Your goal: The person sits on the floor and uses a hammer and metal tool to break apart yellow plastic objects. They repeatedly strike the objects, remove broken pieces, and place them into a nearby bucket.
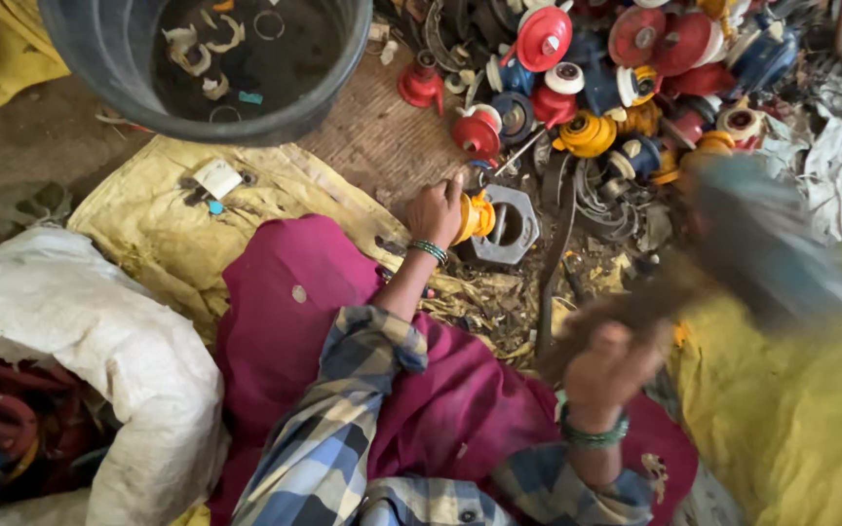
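Observation:
My left hand grips a yellow plastic spool-like part and holds it against a grey hexagonal metal block on the ground. My right hand is closed around the wooden handle of a hammer, raised and blurred by motion, its head up to the right. Both wrists wear green bangles, and the sleeves are blue checked cloth.
A heap of red, yellow, blue and white plastic-and-metal parts lies beyond the block. A large dark tub with broken pieces stands at top left. A white sack sits left, yellow sacking underneath, yellow cloth right.

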Action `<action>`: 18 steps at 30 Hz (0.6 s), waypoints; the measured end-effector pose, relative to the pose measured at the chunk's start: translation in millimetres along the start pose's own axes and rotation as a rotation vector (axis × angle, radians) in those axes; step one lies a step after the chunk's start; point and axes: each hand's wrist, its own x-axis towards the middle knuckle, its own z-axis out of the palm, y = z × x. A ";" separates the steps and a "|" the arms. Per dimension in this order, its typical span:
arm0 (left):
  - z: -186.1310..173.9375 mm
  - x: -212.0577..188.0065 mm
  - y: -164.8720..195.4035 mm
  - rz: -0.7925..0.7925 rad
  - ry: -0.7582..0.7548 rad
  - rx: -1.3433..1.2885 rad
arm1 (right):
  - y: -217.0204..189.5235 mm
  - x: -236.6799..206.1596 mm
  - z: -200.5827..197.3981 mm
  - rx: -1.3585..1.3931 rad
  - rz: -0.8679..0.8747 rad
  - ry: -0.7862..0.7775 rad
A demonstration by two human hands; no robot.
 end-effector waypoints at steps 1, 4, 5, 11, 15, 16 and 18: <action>1.5 1.0 -1.4 0.005 -0.002 0.002 | 5.0 2.0 -0.7 0.447 0.171 0.092; 6.9 2.3 -5.0 0.015 -0.005 0.014 | 36.8 -6.3 11.4 0.586 0.531 0.094; 9.5 2.6 -6.6 0.026 0.000 0.024 | 47.4 -16.9 18.7 0.472 0.568 0.010; 22.5 0.1 -15.4 0.229 0.077 -0.028 | 76.1 -48.4 51.5 -0.220 0.682 -0.417; 28.0 2.4 -21.7 0.124 0.026 0.047 | 44.2 -26.9 21.3 -0.285 0.560 -0.321; 29.2 3.5 -22.9 0.136 0.039 0.058 | 33.5 -19.9 9.7 -0.155 0.604 -0.281; 31.0 5.1 -25.2 0.144 0.055 0.092 | 13.7 -9.4 -11.6 -0.017 0.572 -0.180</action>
